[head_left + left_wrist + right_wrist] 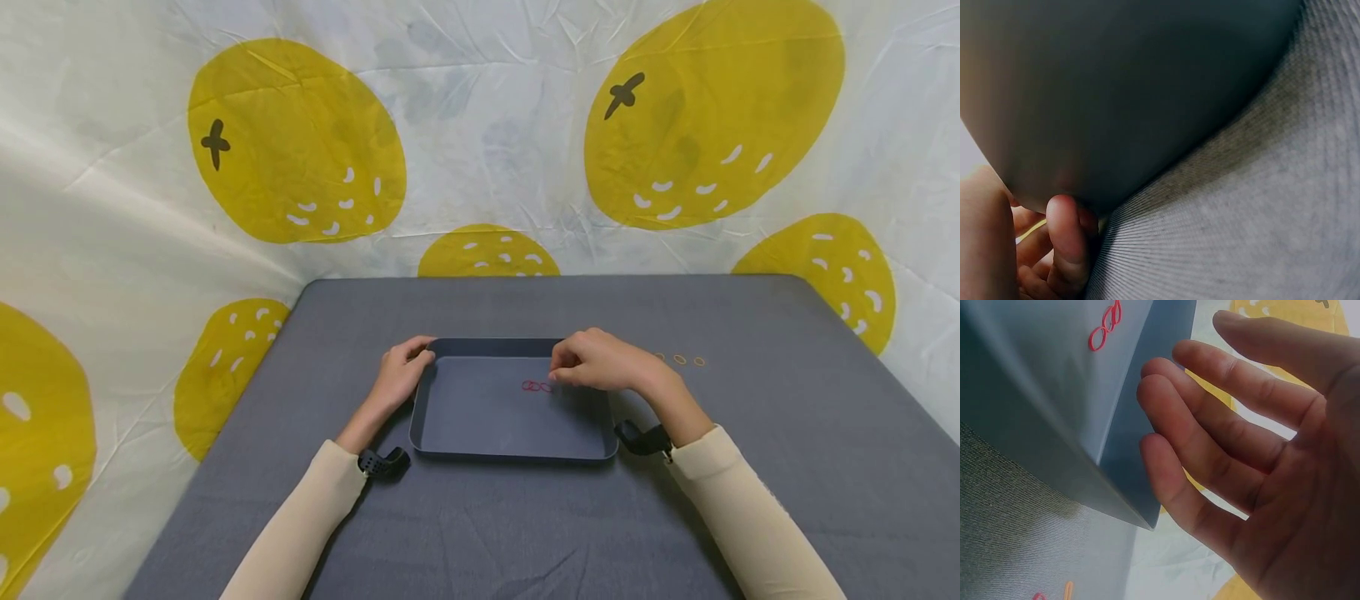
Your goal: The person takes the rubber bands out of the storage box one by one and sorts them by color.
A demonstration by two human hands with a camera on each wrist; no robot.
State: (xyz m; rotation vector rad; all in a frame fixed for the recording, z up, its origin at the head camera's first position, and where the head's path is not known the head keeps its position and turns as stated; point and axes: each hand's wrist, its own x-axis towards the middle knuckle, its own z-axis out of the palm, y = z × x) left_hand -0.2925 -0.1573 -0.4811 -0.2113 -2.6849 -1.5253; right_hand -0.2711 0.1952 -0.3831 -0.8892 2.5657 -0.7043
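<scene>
A dark grey rectangular tray lies on the table in the head view. Its far left corner is gripped by my left hand; in the left wrist view a thumb bends at the tray's corner, and part of that hand is out of view. Small red rubber bands lie together on the tray floor, right of its middle. Over the tray's right half hovers my right hand, close beside those bands. Its fingers are loosely bent in the right wrist view, thumb apart, with nothing between them.
Small orange rubber bands lie in a row on the grey-covered table, right of the tray. Behind the table hangs a white cloth with large yellow fruit prints. Each wrist wears a black band.
</scene>
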